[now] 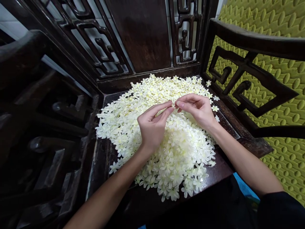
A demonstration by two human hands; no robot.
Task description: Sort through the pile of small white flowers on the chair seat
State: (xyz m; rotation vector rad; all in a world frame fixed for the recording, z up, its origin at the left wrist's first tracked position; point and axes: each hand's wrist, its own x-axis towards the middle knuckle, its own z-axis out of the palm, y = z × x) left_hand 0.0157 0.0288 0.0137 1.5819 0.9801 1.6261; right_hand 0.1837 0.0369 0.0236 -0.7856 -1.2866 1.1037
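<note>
A large heap of small white artificial-looking flowers (128,117) with pale yellow centres is spread over a dark wooden chair seat (224,168). Above the middle of the heap, my left hand (154,122) is closed in a pinch, thumb against forefinger. Facing it, almost fingertip to fingertip, my right hand (199,109) pinches as well. A small pale flower (173,105) seems to sit between the two sets of fingertips, mostly covered by them. Several loose flowers (215,108) lie at the right edge of the heap.
Behind the seat rises a carved dark wooden backrest (143,35). An openwork armrest (247,66) stands on the right, another (45,111) on the left. Yellow-green textured material (286,95) shows beyond the right armrest. Something blue (246,187) lies near my right forearm.
</note>
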